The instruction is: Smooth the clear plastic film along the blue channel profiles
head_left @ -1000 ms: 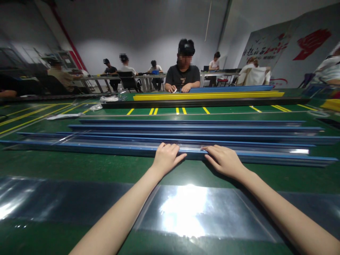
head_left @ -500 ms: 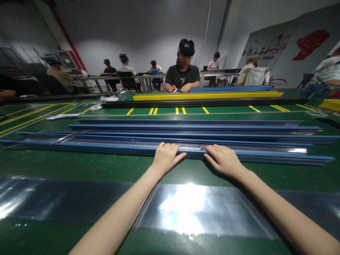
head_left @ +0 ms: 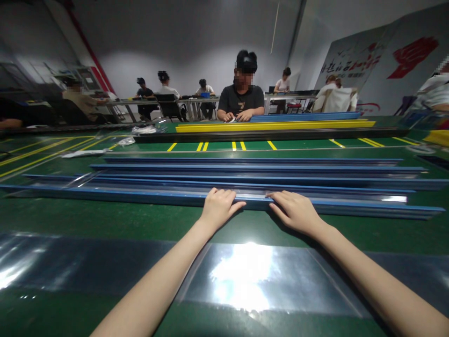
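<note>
A long blue rail [head_left: 105,195] lies crosswise on the green table [head_left: 105,220], nearest to me in a row of similar ones. My left hand [head_left: 219,208] sits on its middle, fingers curled over the top edge and thumb along the near side. My right hand [head_left: 294,210] grips the same rail a little to the right, its fingers also bent over the top. A shiny strip shows on the rail between and beyond my hands.
Several more blue rails [head_left: 245,168] lie behind the first. A clear plastic sheet [head_left: 245,276] covers the table under my forearms. Farther back lie a black rail [head_left: 263,136] and a yellow rail [head_left: 273,126], where a person [head_left: 242,96] sits facing me. Other people work at tables behind.
</note>
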Available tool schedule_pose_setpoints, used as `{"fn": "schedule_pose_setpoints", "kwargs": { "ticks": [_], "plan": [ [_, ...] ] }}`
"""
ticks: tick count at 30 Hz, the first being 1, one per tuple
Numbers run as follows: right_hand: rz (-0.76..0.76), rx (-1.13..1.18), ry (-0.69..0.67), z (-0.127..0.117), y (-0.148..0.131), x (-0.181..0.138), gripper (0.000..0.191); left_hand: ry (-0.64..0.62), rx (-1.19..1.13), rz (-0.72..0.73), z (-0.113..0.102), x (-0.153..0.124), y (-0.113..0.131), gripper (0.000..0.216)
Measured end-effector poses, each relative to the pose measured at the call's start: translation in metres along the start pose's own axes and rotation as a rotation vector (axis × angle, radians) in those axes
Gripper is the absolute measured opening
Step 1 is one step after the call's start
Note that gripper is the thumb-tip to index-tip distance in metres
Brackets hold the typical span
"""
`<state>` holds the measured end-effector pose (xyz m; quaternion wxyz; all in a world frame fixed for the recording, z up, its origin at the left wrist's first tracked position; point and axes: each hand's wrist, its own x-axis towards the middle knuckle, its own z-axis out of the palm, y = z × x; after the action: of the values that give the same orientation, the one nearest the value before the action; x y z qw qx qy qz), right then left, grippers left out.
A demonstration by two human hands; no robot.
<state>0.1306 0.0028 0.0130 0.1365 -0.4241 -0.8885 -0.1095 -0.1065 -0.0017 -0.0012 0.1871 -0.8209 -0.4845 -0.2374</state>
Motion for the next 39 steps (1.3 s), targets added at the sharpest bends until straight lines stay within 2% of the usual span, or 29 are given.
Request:
{"fn": "schedule_pose_setpoints", "kwargs": {
  "ticks": [9, 18, 39],
  "plan": [
    [0.000, -0.004, 0.005, 0.0002, -0.0005, 0.0000, 0.035, 0.025, 0.017, -0.010, -0.0006, -0.0012, 0.0007, 0.037],
    [0.004, 0.007, -0.002, -0.0001, -0.0008, 0.0003, 0.034, 0.112, 0.046, -0.044, -0.0016, -0.0013, 0.0007, 0.043],
    [0.011, 0.021, -0.004, 0.0004, -0.0011, 0.0005, 0.034, 0.078, 0.059, -0.033, -0.0033, -0.0015, 0.0016, 0.042]
  ]
}}
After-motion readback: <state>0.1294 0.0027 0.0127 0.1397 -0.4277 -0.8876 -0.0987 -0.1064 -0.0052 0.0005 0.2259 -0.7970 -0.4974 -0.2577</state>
